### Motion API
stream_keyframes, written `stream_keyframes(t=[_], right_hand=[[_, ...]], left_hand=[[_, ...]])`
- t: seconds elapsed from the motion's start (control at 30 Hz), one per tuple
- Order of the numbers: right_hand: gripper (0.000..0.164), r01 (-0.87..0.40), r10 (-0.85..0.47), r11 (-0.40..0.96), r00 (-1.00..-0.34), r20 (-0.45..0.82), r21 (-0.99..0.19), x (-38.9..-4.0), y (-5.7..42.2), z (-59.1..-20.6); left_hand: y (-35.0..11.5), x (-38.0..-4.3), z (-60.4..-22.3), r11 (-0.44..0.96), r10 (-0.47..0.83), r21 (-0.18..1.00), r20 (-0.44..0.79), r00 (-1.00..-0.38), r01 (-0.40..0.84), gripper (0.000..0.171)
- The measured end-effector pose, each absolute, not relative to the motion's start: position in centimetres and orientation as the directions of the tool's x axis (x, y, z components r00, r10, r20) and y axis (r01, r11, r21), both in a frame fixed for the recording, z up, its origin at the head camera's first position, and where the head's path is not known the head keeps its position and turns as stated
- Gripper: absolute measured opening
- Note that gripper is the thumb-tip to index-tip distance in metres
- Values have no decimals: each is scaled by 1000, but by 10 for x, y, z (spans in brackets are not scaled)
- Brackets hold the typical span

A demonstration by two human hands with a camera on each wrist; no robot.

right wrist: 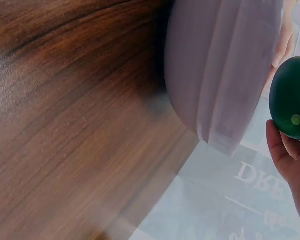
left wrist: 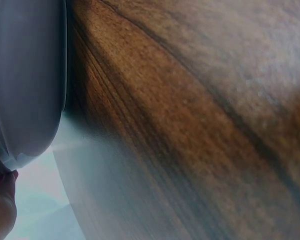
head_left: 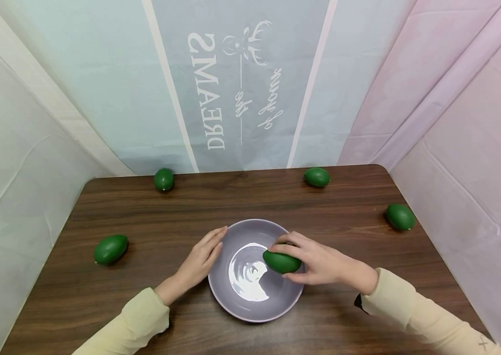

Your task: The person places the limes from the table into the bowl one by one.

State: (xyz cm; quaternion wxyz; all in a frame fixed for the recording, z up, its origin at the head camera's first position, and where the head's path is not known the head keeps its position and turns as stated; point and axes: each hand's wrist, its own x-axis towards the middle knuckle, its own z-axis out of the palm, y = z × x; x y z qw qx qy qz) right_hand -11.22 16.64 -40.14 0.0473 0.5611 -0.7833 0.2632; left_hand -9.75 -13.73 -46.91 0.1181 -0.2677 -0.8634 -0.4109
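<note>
A round grey-purple plate (head_left: 237,301) with a raised rim lies near the front middle of the table. Over its right side, my right hand (head_left: 317,259) grips a smooth dark green fruit (head_left: 282,262), shaped like an avocado or a lime, between thumb and fingers. In the right wrist view the green fruit (right wrist: 292,100) appears beyond the plate's rim (right wrist: 225,75), with fingers under it. My left hand (head_left: 201,256) touches the plate's left rim with its fingers fairly straight. The left wrist view shows a fingertip (left wrist: 10,185) at the rim of the plate (left wrist: 30,75).
More green fruits lie around the dark wooden table (head_left: 179,207): one at left (head_left: 111,249), one at back left (head_left: 163,179), one at back right (head_left: 317,177) and one at the right edge (head_left: 400,217). A printed curtain (head_left: 246,88) hangs behind the table; pale cloth flanks both sides.
</note>
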Motion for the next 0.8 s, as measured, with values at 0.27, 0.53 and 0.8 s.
stream_keyframes(t=[0.27, 0.53, 0.8], right_hand=[[51, -902, -870, 232, -360, 337, -365, -110, 165, -406], [52, -902, -883, 247, -360, 302, -355, -106, 163, -413], [49, -894, -901, 261, -361, 242, -363, -104, 162, -418]], left_hand=[[-137, -97, -469, 519, 364, 647, 425, -829, 559, 36], [-137, -97, -470, 513, 364, 641, 439, -821, 570, 37], [-137, -97, -470, 512, 366, 641, 440, -820, 573, 37]])
